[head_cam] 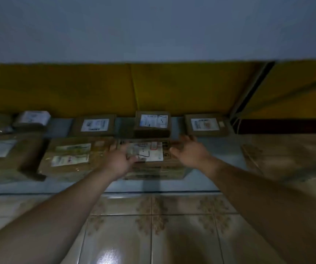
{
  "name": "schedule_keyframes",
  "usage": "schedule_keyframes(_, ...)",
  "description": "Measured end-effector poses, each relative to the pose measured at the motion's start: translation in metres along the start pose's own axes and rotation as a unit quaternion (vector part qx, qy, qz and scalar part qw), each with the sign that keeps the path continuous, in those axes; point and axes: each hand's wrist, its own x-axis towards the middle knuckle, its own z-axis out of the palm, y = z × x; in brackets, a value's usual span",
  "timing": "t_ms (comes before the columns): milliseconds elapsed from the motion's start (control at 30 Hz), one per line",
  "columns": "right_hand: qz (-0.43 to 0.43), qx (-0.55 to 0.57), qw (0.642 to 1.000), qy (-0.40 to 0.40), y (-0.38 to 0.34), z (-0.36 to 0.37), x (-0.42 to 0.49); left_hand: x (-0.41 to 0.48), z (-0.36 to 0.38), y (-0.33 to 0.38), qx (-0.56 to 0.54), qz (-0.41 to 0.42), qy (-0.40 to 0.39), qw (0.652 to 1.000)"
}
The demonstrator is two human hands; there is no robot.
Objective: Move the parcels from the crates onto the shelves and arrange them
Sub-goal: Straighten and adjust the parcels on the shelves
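Looking down from the head camera, both arms reach forward to the central parcel (154, 164), a flat cardboard box with a white label, lying in the front row on the low shelf (220, 149). The left hand (122, 159) sits on the parcel's left end with its thumb on the label. Blur hides whether the fingers curl round the edge, so I cannot tell if it grips. The right hand (188, 151) is apart from the left, fingers spread and loose at the parcel's right edge, holding nothing.

Just beside the parcel on the left lies a taped parcel (67, 157). Behind them three labelled boxes stand in a row: the left box (94, 125), the middle box (152, 123) and the right box (207, 125).

The task looks well under way. Several parcels are already shelved, and this one seems to be at the placing or straightening step. No crate shows, so how many parcels remain cannot be judged.
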Motion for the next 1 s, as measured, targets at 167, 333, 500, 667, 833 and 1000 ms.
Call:
schedule_keyframes(167,0.023,0.067,0.996,0.057,0.025,0.055,0.042,0.044,0.044,-0.021,-0.010,-0.013,0.015,1.000)
schedule_keyframes(333,0.037,0.140,0.982,0.122,0.033,0.073,0.063,0.065,0.065,-0.027,0.000,0.003,0.083,0.997)
schedule_keyframes(500,0.034,0.142,0.981,0.129,0.043,0.073,0.057,0.061,0.076,-0.023,-0.024,0.020,0.086,0.996)
schedule_keyframes(667,0.082,0.155,0.974,0.145,0.063,0.067,0.035,0.051,0.084,0.003,-0.015,0.051,0.064,0.997)
schedule_keyframes(833,0.092,0.172,0.970,0.143,0.068,0.071,0.030,0.052,0.074,0.009,0.022,0.059,0.037,0.997)
schedule_keyframes(1000,0.102,0.199,0.966,0.128,0.068,0.070,0.034,0.070,0.059,0.046,0.129,0.086,0.028,0.988)
